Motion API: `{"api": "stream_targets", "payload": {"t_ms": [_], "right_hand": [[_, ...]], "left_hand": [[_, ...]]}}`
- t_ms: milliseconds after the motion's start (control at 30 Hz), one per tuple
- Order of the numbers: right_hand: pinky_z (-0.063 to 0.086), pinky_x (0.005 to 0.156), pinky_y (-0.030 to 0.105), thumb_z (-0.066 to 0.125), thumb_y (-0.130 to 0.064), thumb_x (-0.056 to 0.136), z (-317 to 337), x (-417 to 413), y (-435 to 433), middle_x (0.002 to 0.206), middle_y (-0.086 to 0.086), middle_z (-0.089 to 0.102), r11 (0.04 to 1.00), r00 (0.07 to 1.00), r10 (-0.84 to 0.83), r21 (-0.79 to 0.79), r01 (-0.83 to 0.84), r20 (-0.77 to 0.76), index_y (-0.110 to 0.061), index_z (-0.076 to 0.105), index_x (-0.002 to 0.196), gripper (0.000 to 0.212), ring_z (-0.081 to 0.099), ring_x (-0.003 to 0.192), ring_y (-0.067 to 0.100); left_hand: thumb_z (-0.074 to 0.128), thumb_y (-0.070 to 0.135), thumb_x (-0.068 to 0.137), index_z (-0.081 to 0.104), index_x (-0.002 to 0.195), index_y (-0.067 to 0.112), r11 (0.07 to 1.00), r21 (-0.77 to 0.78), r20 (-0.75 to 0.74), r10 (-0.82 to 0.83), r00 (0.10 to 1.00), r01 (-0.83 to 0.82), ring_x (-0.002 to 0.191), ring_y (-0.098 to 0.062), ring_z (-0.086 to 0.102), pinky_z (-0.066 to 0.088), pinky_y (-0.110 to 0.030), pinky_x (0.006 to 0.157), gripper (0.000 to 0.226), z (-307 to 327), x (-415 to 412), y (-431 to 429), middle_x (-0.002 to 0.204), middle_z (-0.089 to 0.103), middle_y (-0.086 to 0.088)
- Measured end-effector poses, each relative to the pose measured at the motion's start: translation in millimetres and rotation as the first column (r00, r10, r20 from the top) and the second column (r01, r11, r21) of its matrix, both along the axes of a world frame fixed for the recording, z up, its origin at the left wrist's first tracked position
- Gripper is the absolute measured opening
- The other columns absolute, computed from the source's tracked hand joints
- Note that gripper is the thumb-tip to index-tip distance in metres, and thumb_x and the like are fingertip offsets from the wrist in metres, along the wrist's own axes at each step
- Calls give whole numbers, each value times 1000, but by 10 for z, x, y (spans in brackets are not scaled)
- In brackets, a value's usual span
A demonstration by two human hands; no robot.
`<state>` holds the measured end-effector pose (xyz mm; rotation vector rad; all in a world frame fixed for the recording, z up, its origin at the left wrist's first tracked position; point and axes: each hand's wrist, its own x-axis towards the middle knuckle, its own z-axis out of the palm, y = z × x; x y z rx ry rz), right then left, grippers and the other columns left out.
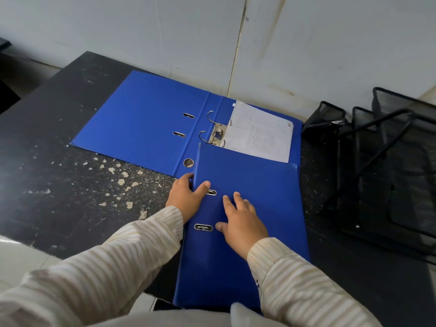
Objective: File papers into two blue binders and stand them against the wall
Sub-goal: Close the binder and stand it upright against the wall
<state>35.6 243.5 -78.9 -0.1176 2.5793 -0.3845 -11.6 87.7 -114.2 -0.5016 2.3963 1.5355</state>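
One blue binder lies open and flat on the black table, its metal rings open in the middle and a stack of white papers on its right half. A second blue binder, closed, lies nearer me and overlaps the open one's lower right part. My left hand grips the closed binder's spine edge, thumb on the cover. My right hand rests flat on its cover with fingers spread, beside the two metal slots.
A white wall rises right behind the table. Black wire-mesh desk trays stand at the right, close to both binders. The table's worn, speckled surface stretches left to an edge at the lower left.
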Motion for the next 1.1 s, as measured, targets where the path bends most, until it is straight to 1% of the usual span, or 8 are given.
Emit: {"api": "stream_targets", "payload": {"t_ms": [67, 167, 367, 467, 567, 700, 933, 1100], "right_hand": [[31, 108, 45, 44, -33, 96, -22, 146, -23, 159, -1, -8, 1000, 1000, 15, -8, -15, 5, -27, 5, 148, 65, -4, 145, 27], [35, 106, 45, 47, -31, 95, -22, 293, -87, 158, 0, -13, 998, 998, 56, 12, -57, 43, -26, 1, 148, 70, -6, 145, 28], [43, 99, 42, 49, -31, 95, 55, 272, -120, 158, 4, -10, 990, 992, 108, 86, -114, 72, -21, 2, 148, 72, -1, 145, 31], [46, 92, 41, 51, -27, 92, 49, 262, -168, 158, 4, -8, 988, 993, 96, 112, -103, 70, -20, 3, 148, 74, 0, 144, 31], [45, 93, 41, 51, -27, 92, 49, 263, -165, 158, 3, -8, 991, 994, 88, 96, -94, 64, -21, 4, 148, 74, 0, 144, 31], [42, 97, 42, 46, -30, 96, 44, 327, -114, 158, 3, -12, 990, 992, 114, 82, -118, 58, -22, -1, 148, 71, -3, 145, 30], [45, 95, 42, 50, -19, 92, 23, 309, -160, 158, 5, -12, 985, 991, 111, 124, -119, 71, -19, 0, 148, 75, -2, 145, 32], [37, 104, 42, 48, -34, 94, -12, 359, 12, 159, -2, -9, 993, 994, 111, 48, -112, 11, -25, 4, 148, 71, -1, 145, 23]], "left_hand": [[69, 37, 82, 46, 134, 17, 999, 29, -46, -44, 998, 46, 116, -27, 53, 47, -50, 98, 61, -26, 148, -17, 126, 53, -7], [72, 28, 80, 42, 139, 22, 996, 25, -81, -85, 993, 87, 123, -24, 46, 41, -50, 105, 66, -57, 293, -37, 126, 48, 0], [69, 29, 81, 38, 139, 19, 989, -118, -45, -101, 994, 95, 130, -29, 36, 32, -44, 109, 66, -37, 254, 32, 135, 45, -7], [65, 32, 82, 34, 142, 14, 972, -216, -34, -96, 995, 87, 131, -31, 35, 32, -46, 110, 71, -27, 267, 93, 139, 44, -9], [63, 35, 83, 30, 144, 13, 959, -265, -29, -114, 993, 102, 133, -29, 34, 32, -47, 111, 73, -13, 275, 101, 142, 44, -8], [62, 36, 84, 29, 145, 13, 959, -263, -39, -121, 992, 107, 134, -28, 33, 32, -47, 111, 73, 12, 298, 100, 143, 44, -6], [61, 39, 83, 32, 143, 16, 964, -250, -29, -106, 994, 95, 131, -27, 37, 35, -47, 108, 71, 26, 299, 85, 139, 48, -3], [64, 39, 83, 46, 133, 27, 995, -87, -42, -55, 998, 51, 121, -29, 49, 43, -50, 101, 55, 70, 396, 56, 126, 60, 0]]}}
